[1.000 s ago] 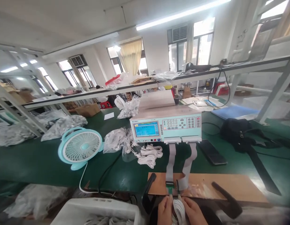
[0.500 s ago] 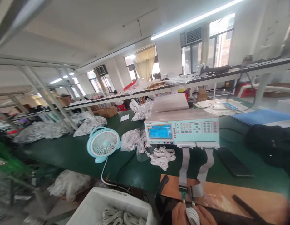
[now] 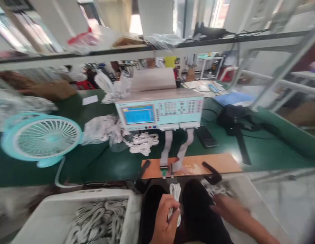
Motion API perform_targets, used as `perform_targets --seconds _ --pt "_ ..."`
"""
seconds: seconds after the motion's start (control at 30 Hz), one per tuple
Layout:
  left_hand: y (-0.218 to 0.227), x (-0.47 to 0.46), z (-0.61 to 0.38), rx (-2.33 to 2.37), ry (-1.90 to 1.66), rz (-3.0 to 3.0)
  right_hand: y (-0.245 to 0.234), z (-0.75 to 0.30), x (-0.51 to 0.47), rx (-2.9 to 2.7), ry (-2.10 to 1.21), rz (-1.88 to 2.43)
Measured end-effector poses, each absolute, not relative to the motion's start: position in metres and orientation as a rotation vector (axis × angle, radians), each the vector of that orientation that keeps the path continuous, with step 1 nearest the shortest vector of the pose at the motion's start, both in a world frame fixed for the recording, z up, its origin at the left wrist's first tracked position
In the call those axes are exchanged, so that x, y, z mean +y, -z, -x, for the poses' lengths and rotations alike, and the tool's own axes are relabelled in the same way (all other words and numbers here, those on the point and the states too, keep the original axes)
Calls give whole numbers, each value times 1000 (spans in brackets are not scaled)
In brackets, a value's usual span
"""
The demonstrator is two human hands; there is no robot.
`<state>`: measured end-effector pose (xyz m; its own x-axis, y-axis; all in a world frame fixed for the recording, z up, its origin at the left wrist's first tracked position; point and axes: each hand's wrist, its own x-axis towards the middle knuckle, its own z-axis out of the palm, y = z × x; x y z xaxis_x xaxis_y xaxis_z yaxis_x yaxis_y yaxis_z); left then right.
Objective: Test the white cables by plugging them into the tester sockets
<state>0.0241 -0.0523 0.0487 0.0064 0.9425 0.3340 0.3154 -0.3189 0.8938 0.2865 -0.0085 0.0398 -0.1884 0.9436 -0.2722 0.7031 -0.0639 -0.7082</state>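
My left hand [image 3: 164,215] is closed around a coiled white cable [image 3: 175,191] held above my lap. Just beyond the coil, two small connector boards [image 3: 164,173] end the grey ribbon cables [image 3: 166,147] at the front edge of a wooden board [image 3: 215,164]. Those ribbons run up to a cable tester [image 3: 159,112] with a lit blue screen. To the right, my right hand [image 3: 227,208] reaches over a pale bin [image 3: 256,200] beside a pile of cables [image 3: 215,188]; motion blurs its fingers.
At the left stands a white bin [image 3: 58,200] of coiled cables. A turquoise fan [image 3: 45,137], bagged cables [image 3: 101,128] and loose white cables [image 3: 143,144] sit on the green table. Black clamps [image 3: 212,173] grip the board. A phone [image 3: 206,137] and black bag [image 3: 230,117] lie right.
Both hands were at the connector boards with the white cable. Now my left hand holds it nearer my lap, and my right hand has moved right. The view has turned right and downward.
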Motion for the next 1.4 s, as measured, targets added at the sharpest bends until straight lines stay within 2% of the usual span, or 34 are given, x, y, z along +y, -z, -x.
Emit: perform_targets --seconds 0.07,0.13,0.23,0.33,0.4,0.53,0.63,0.77,1.0,1.07,1.13,1.23,1.3,1.4 --pt "-49 -54 -34 1148 -1256 -1997 -54 -253 -15 -1629 -1693 1393" --pt "-46 -56 -45 1001 -1174 -2229 -59 -217 -17 -1262 -1979 1093" --pt "-42 -60 -50 871 -1138 -2358 -55 -183 -18 -828 -2011 932" --pt "-40 -66 -39 986 -1289 -2236 -46 -175 -13 -483 -2023 797" --pt "-38 -69 -32 1204 -1348 -1922 -43 -177 -8 -345 -2021 701" --pt "-31 -68 -37 1277 -1125 -1079 -40 -174 -2 -260 -2013 600" --pt "-28 -64 -44 1234 -1046 -827 -36 -168 -3 -278 -1990 622" --pt "-30 -60 -46 1332 -1048 -1048 -26 -165 -5 -293 -1963 784" --pt "-25 -60 -45 1405 -853 -1296 -5 -168 -7 -416 -1901 1001" --pt "-27 -60 -41 1432 -870 -1552 0 -174 -8 -636 -1783 1216" --pt "-31 -58 -34 1395 -846 -1778 0 -182 -11 -1030 -1510 1398" --pt "-37 -53 -24 1283 -790 -1889 -12 -193 -16 -1729 -1175 1275" --pt "-38 -46 -21 1298 -812 -1772 -24 -194 -17 -1985 -1191 1085" --pt "-32 -34 -19 1414 -958 -1380 -34 -185 -11 -1903 -1269 1112"
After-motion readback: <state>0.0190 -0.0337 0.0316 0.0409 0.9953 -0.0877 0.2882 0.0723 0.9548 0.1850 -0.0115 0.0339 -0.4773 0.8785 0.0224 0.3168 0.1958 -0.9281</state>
